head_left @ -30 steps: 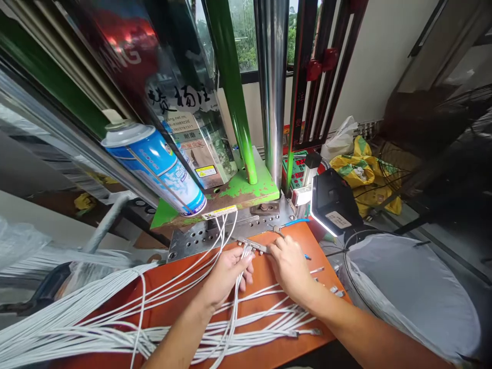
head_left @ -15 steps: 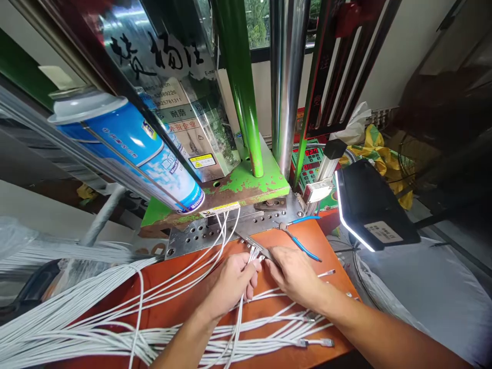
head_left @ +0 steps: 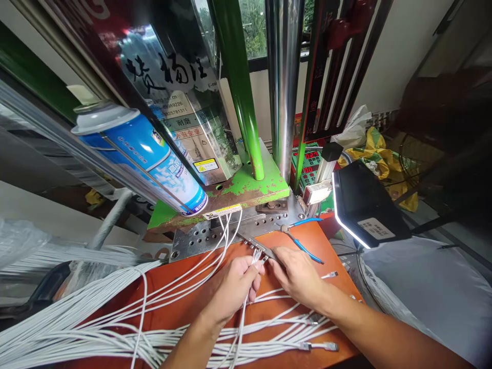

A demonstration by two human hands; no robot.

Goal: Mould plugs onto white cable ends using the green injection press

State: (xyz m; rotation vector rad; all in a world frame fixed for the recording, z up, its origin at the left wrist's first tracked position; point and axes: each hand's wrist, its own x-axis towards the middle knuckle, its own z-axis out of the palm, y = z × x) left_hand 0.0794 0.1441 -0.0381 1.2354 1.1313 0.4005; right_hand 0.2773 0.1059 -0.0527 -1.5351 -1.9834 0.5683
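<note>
My left hand (head_left: pixel 235 288) is closed on several white network cables (head_left: pixel 241 328), pinching them near their ends, with the rest hanging down below the fist. Against those ends lies a slim dark metal bar (head_left: pixel 250 241) with small slots along its edge. My right hand (head_left: pixel 299 275) grips the bar's near end, thumb and fingers wrapped round it. Small connector ends sit along the bar between the hands; how firmly they are seated is too small to tell. Just beyond the right hand, blue-handled cutting pliers (head_left: pixel 302 248) lie spread on the orange tabletop (head_left: pixel 184 292).
A green press (head_left: pixel 269 187) stands ahead, with white cables (head_left: pixel 226 225) running under it. A blue spray can (head_left: pixel 149 164) leans at its left. More cables with metal plugs (head_left: pixel 326 347) cover the near table. A lit lamp (head_left: pixel 369 205) stands at the right.
The view has shifted slightly, so the press and can appear a little lower and the can farther right. Both hands keep the same hold on the cables and bar.
</note>
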